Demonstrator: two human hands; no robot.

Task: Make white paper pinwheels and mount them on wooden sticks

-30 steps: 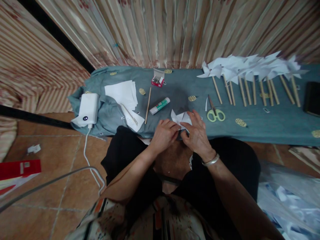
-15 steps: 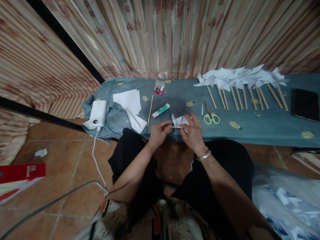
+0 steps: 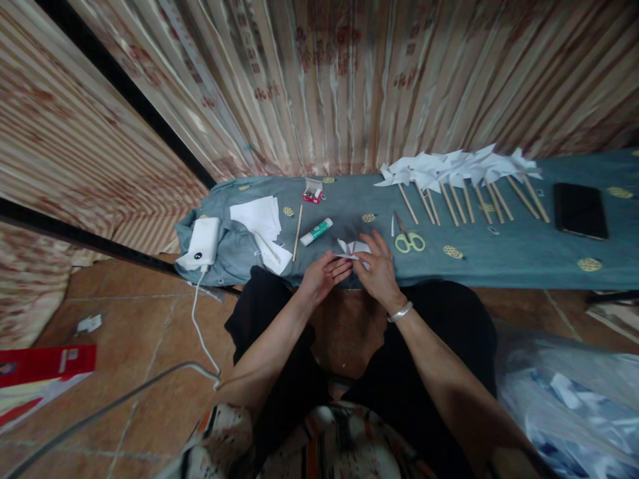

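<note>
A small folded white paper pinwheel [image 3: 358, 247] is between my hands near the front edge of the cloth-covered table. My left hand [image 3: 319, 278] pinches its left tip between thumb and fingers. On the other side, my right hand [image 3: 378, 271] grips the lower right part, with some fingers spread over the paper. My fingers partly hide the folds. A glue stick [image 3: 316, 232] lies just beyond my left hand, beside a thin wooden stick [image 3: 298, 233]. Scissors with pale green handles [image 3: 410, 242] rest to the right of my right hand.
Finished paper pinwheels on sticks [image 3: 449, 169] lie in a row at the back right, near a dark phone [image 3: 580, 211]. White paper sheets [image 3: 257, 216], a small red box of pins [image 3: 312, 191] and a white power bank [image 3: 204, 241] with a cable are left.
My left fingers have shifted along the paper's near edge and the pinwheel is tilted differently. My right hand still grips it. The whole view has shifted slightly.
</note>
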